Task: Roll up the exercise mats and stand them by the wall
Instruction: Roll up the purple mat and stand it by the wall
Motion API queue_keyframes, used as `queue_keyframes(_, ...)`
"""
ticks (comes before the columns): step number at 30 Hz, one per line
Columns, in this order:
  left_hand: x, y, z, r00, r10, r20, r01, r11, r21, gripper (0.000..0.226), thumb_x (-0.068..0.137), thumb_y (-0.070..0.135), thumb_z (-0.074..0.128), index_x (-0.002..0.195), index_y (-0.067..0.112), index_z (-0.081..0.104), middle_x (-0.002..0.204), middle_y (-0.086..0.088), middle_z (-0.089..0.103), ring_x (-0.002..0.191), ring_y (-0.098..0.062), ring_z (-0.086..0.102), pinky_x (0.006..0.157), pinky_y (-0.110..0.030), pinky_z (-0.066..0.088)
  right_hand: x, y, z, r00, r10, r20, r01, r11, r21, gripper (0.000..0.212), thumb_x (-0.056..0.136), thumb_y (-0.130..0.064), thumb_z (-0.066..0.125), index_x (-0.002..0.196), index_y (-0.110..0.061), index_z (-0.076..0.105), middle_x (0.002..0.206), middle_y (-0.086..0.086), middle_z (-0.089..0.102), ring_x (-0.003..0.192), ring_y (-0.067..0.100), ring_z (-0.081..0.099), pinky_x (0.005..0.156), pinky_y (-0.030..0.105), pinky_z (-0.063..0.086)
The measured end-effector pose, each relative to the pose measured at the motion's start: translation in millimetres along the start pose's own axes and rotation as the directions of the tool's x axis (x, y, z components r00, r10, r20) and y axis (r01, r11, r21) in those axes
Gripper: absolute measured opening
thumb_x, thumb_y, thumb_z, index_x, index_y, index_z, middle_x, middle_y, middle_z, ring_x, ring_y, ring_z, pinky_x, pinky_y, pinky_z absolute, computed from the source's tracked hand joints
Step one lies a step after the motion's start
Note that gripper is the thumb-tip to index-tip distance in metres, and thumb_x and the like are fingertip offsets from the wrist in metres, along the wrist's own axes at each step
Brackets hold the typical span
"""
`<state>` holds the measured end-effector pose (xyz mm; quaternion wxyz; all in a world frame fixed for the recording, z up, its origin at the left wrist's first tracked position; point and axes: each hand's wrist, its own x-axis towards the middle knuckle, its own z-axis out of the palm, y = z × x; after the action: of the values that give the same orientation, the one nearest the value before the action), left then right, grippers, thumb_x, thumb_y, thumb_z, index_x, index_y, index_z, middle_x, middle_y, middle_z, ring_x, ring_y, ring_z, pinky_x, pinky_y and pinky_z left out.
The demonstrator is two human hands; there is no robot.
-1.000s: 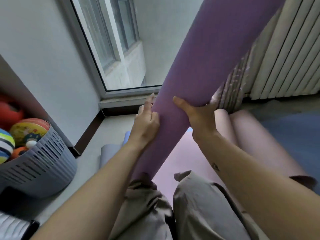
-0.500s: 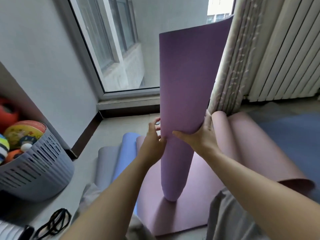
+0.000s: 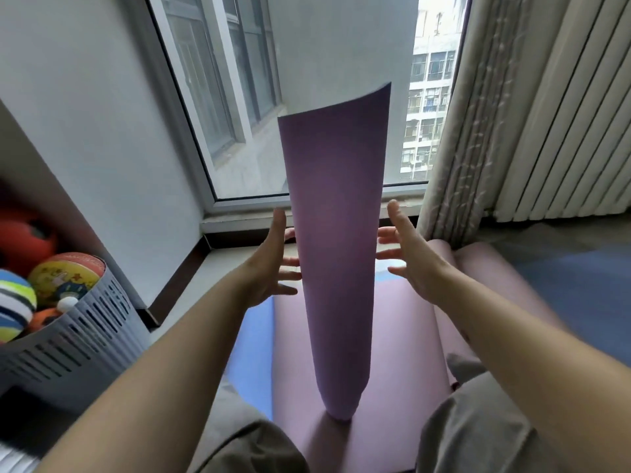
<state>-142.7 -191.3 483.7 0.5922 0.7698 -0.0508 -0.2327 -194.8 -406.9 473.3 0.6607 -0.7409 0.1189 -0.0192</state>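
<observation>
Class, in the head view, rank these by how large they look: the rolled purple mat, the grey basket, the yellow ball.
1. purple mat
2. grey basket, cut off by the frame edge and nearer the camera, so this gap is unsure
3. yellow ball, partly hidden in the basket

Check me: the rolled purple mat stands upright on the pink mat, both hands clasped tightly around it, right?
Not quite. In the head view the purple mat stands upright on the pink mat, but the left hand and right hand are open, fingers spread, either side of it.
</observation>
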Motion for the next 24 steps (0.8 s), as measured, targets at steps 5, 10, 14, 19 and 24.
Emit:
queue_keyframes(5, 0, 20, -19, 0.999, -0.031, -0.039, 0.034, 0.997, 0.063, 0.096, 0.071, 0.09, 0.022, 0.126, 0.02, 0.058, 0.123, -0.005, 0.06, 0.111, -0.022, 0.057, 0.092, -0.045, 0.05, 0, -20, 2, 0.993, 0.092, 0.069, -0.088, 0.994, -0.071, 0.053, 0.086, -0.063, 0.048, 0.111, -0.018, 0.059, 0.108, 0.004, 0.063, 0.096, 0.019, 0.059, 0.1, 0.043, 0.039)
queue_keyframes(10, -6, 29, -27, 1.0, 0.018, 0.009, -0.019, 0.999, 0.045, 0.072, 0.078, 0.08, 0.038, 0.126, 0.029, 0.055, 0.115, -0.007, 0.067, 0.102, -0.021, 0.066, 0.084, -0.035, 0.051, -1, -31, 1, 0.997, 0.065, 0.047, -0.065, 0.998, -0.016, 0.034, 0.089, -0.049, 0.056, 0.111, -0.023, 0.055, 0.115, 0.004, 0.061, 0.089, 0.023, 0.061, 0.092, 0.043, 0.047)
queue_keyframes(14, -11, 43, -40, 0.995, -0.008, 0.102, -0.003, 0.994, 0.106, 0.086, 0.066, 0.094, 0.025, 0.133, 0.045, 0.047, 0.115, -0.011, 0.068, 0.103, -0.026, 0.067, 0.085, -0.041, 0.051, -3, -43, 5, 1.0, 0.022, 0.017, -0.021, 0.998, -0.056, 0.024, 0.094, -0.036, 0.055, 0.114, -0.023, 0.049, 0.11, 0.005, 0.059, 0.091, 0.032, 0.066, 0.086, 0.047, 0.052)
queue_keyframes(19, -15, 66, -56, 0.986, -0.078, 0.149, 0.061, 0.992, 0.114, 0.119, 0.058, 0.097, 0.007, 0.124, 0.016, 0.064, 0.119, -0.006, 0.068, 0.117, -0.019, 0.06, 0.104, -0.046, 0.04, -5, -66, -6, 0.964, 0.16, 0.213, -0.164, 0.986, -0.001, 0.076, 0.078, -0.078, 0.039, 0.113, -0.014, 0.062, 0.107, 0.013, 0.066, 0.107, 0.025, 0.057, 0.091, 0.054, 0.047)
queue_keyframes(24, -17, 88, -71, 0.965, -0.151, 0.215, 0.105, 0.972, 0.208, 0.133, 0.053, 0.097, -0.005, 0.125, 0.008, 0.062, 0.12, -0.011, 0.067, 0.118, -0.023, 0.06, 0.112, -0.045, 0.031, -9, -92, -12, 0.901, 0.174, 0.398, -0.17, 0.984, -0.046, 0.119, 0.052, -0.096, 0.037, 0.147, -0.024, 0.032, 0.112, 0.019, 0.069, 0.102, 0.035, 0.067, 0.089, 0.052, 0.05)
